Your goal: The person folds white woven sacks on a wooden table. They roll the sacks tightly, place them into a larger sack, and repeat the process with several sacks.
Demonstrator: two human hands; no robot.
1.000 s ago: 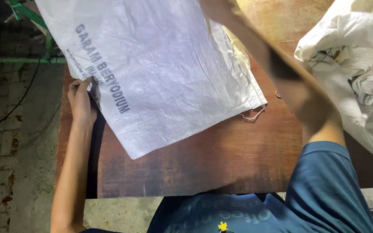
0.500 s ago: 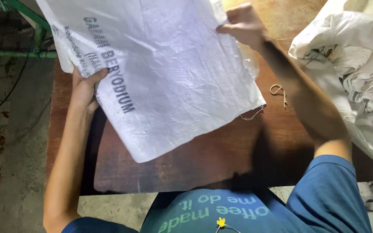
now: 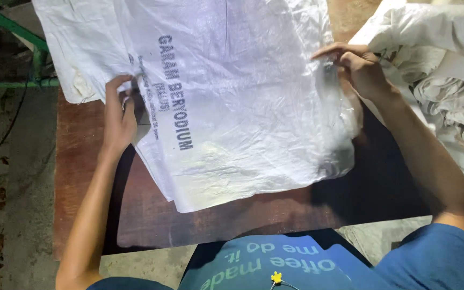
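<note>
A large white woven plastic sack with dark printed lettering lies spread over a brown wooden table. My left hand grips the sack's left edge, fingers curled round the fabric. My right hand pinches the sack's right edge, near its top. The sack is lifted slightly between both hands, and its lower corner rests on the table.
A heap of crumpled white sacks fills the table's right side. A green metal frame stands at the upper left, with a dark cable beside it over a concrete floor. My blue shirt is at the bottom.
My right hand has come down from above the sack and taken hold of its right edge. The sack has shifted right and towards me. My left hand stays on the left edge.
</note>
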